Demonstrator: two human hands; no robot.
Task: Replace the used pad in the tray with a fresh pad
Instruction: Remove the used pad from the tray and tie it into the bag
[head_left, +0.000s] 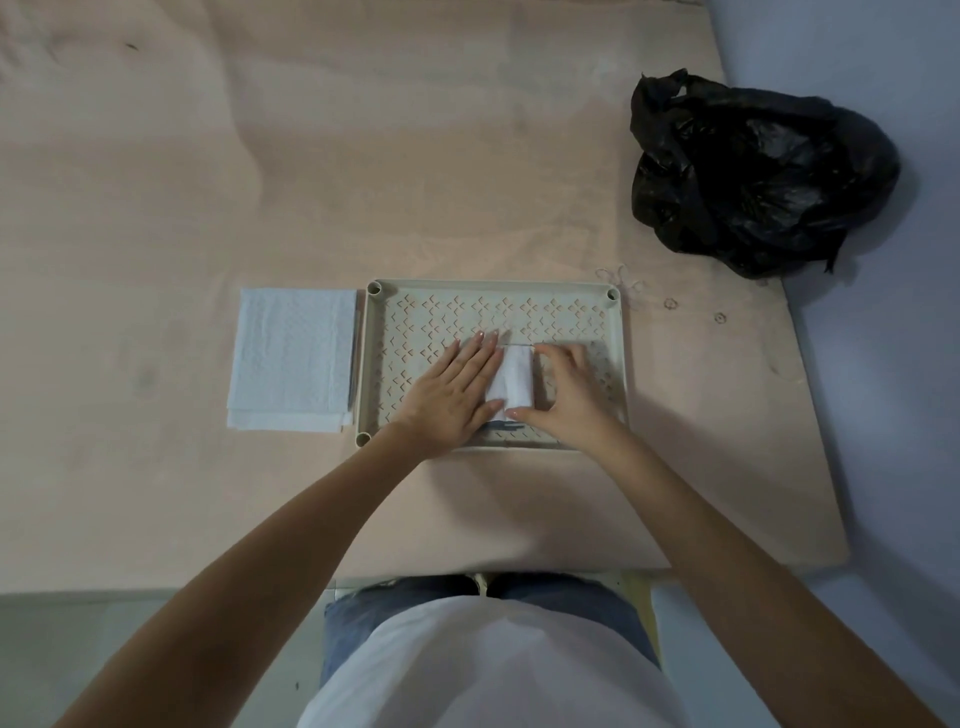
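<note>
On the plywood table (208, 182), a folded used pad (511, 382) lay in the tray (493, 285), between the flat-fingered left hand (451, 395) pressing it and the curled right hand (569, 392) pinching its edge.

One pale beige rectangular plastic tray (618, 364) with chevron cut-outs sits near the front edge of the single light plywood board (311, 156). One folded white pad (511, 379) lies inside it. One stack of flat white quilted pads (291, 358) rests just beside the tray's left edge; the number of sheets in it cannot be told. One crumpled black plastic bag (758, 171) sits at the board's right edge. Two bare hands are in view, the left hand (452, 395) and the right hand (569, 389).
</note>
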